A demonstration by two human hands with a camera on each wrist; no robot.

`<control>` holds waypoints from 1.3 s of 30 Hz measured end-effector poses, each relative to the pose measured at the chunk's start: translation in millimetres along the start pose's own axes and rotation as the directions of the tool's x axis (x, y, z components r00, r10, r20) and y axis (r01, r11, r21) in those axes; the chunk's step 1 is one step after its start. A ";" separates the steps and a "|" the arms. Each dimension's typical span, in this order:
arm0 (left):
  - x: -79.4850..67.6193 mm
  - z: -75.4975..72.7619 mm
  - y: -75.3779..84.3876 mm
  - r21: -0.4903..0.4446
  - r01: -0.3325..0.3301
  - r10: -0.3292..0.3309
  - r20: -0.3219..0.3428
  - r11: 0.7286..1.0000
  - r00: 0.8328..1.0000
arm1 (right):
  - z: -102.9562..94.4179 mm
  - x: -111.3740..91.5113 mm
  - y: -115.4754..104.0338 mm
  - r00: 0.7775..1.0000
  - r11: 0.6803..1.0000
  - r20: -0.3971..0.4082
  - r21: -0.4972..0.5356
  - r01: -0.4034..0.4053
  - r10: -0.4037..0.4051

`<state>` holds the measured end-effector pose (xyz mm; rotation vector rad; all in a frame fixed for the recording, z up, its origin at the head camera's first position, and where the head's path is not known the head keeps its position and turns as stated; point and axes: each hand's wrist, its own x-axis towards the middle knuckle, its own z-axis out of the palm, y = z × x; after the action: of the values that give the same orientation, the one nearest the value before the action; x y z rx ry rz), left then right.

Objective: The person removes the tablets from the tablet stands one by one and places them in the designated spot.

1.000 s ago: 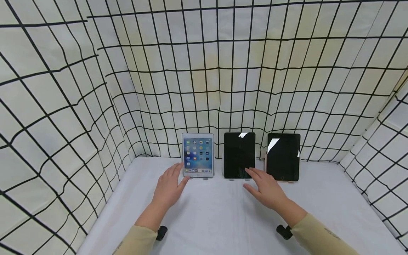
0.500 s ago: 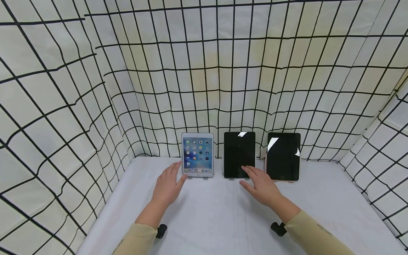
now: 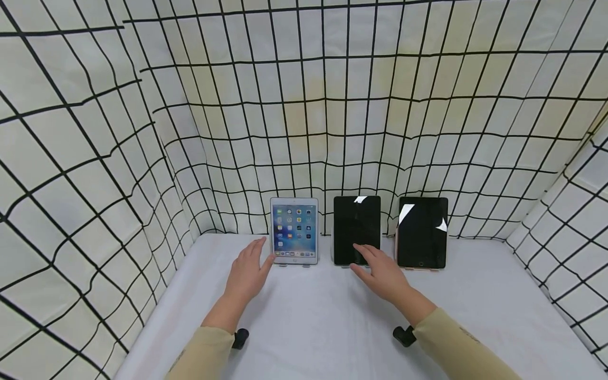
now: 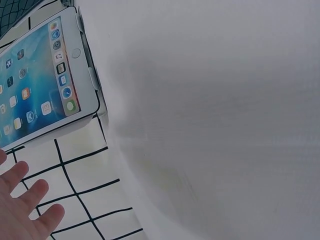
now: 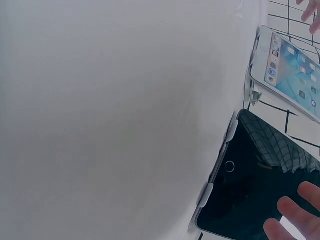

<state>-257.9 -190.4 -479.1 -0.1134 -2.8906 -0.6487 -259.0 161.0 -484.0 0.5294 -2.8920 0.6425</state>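
Note:
Three tablets stand upright in a row at the back of the table. The white tablet [image 3: 295,229] at left has its screen lit with app icons. In the middle stands a black tablet [image 3: 349,227] with a dark screen, and at right a second dark tablet [image 3: 421,232]. My left hand [image 3: 247,272], fingers spread, is beside the white tablet's lower left corner and holds nothing. My right hand [image 3: 382,272] is in front of the middle tablet's lower right part, fingers extended and holding nothing; whether it touches the screen I cannot tell.
Small clear stand lips [image 5: 205,195] hold the tablets' lower edges. White cloth covers the table [image 3: 313,327]. White walls with a black grid [image 3: 309,105] enclose the back and sides. A black wrist camera [image 3: 404,336] sits under the right wrist.
My right hand has moved left across the front of the middle tablet. The left hand has shifted slightly left, away from the white tablet. The tablets stay in place.

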 end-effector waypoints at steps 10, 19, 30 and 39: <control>15.0 2.7 -0.4 -0.026 0.021 -0.021 0.018 0.999 1.000 | 7.1 14.8 -10.8 0.998 0.995 -0.007 0.086 -0.055 0.056; 31.5 9.5 -2.8 -0.044 0.048 -0.047 0.029 0.998 0.998 | 13.6 32.3 -28.9 0.994 0.979 0.005 0.173 -0.111 0.112; 45.2 13.4 -6.6 -0.167 0.111 -0.101 0.070 0.980 0.992 | 25.6 49.3 -44.1 0.981 0.957 0.016 0.216 -0.194 0.195; 57.2 13.3 -11.2 -0.183 0.135 -0.123 0.075 0.974 0.990 | 32.2 65.2 -55.3 0.980 0.954 0.005 0.227 -0.195 0.199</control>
<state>-317.4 -192.7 -484.8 0.0310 -2.9091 -0.9572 -301.1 80.1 -478.6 0.2573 -2.8948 1.0098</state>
